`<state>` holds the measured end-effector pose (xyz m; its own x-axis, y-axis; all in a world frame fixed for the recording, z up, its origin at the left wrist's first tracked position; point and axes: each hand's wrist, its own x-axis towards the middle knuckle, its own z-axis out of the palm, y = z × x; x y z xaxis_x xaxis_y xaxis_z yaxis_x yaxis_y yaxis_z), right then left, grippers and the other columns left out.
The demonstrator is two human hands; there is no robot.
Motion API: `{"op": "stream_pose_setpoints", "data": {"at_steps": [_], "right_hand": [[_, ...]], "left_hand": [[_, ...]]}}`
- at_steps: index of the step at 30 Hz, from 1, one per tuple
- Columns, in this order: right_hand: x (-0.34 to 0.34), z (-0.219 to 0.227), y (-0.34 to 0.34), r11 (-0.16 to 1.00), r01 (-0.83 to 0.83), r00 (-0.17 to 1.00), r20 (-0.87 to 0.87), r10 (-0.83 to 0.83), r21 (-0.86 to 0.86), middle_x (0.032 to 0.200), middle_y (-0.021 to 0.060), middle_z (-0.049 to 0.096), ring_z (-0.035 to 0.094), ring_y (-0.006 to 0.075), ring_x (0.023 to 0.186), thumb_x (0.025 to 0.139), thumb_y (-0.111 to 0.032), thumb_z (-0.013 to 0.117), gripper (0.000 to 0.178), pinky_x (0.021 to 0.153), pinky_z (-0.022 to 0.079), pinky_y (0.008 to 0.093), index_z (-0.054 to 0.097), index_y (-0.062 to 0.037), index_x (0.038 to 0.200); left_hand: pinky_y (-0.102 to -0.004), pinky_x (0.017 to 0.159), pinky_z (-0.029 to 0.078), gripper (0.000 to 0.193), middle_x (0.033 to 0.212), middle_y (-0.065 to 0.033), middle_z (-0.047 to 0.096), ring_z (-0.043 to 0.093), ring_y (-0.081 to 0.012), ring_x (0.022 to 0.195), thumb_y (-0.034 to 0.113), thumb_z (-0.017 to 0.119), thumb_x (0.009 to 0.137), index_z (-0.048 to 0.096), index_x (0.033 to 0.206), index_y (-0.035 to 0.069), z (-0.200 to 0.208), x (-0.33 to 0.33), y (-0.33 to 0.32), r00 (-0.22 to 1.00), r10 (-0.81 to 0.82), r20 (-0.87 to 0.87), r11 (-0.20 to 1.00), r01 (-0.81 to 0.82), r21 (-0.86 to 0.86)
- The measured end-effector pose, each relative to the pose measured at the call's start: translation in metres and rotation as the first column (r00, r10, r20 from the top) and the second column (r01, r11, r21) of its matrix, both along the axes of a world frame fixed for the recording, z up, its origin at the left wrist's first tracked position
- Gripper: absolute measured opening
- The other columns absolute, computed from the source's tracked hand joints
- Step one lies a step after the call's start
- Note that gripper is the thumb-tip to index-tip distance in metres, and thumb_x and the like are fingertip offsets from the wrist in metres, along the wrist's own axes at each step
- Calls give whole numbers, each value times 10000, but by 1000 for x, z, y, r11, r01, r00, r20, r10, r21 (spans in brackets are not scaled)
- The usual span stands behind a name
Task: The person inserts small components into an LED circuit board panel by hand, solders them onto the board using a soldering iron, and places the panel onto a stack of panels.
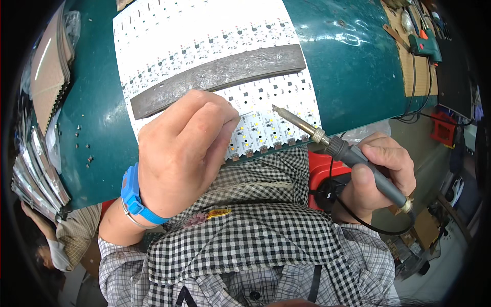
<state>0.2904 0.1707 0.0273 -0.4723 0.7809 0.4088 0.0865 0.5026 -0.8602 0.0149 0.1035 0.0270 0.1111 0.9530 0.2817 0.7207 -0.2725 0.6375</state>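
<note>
White circuit panel (179, 36) has green tabletop (353, 66) beyond both side edges.

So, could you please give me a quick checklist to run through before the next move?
1. Right hand grips the iron by its handle: ok.
2. Iron's tip over the board: ok; whether it touches the surface: cannot tell.
3. Iron hot enough: cannot tell; nothing visible shows its heat.
4. Left hand over the board, fingertips together: ok; whether they pinch a thin wire: cannot tell.
5. Bar lying across the board: ok.
6. Blue strap worn on the left wrist: ok.
</note>
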Motion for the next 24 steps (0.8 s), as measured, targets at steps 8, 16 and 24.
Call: {"op": "stream_pose_setpoints", "data": {"at_steps": [8, 16, 24], "right_hand": [[-14, 0, -3, 994, -15, 995, 102, 4, 111, 689, 135, 654, 628, 200, 540, 705, 19, 814, 306, 483, 467, 285, 629, 42, 947], [-18, -1, 1, 991, 51, 989, 135, -68, 126, 680, 125, 650, 623, 184, 551, 690, 25, 814, 257, 490, 464, 278, 634, 45, 873], [-17, -6, -1, 994, 103, 994, -49, -101, 38, 660, 102, 633, 594, 166, 522, 701, 26, 813, 265, 480, 444, 272, 634, 41, 896]], "left_hand": [[-292, 536, 466, 221, 888, -116, 681, 569, -199, 609, -62, 726, 762, 598, 930, 0, -4, 3, 2, 999, 15, -31, 1000, -15, -11], [-365, 614, 537, 311, 858, -162, 655, 660, -312, 716, -42, 727, 747, 598, 1029, -23, -8, 2, 2, 997, -14, -76, 1000, 12, -21], [-370, 620, 539, 298, 852, -159, 661, 665, -311, 720, -38, 719, 762, 605, 1037, -22, -7, 2, 3, 996, -23, -86, 999, 21, -32]]}}
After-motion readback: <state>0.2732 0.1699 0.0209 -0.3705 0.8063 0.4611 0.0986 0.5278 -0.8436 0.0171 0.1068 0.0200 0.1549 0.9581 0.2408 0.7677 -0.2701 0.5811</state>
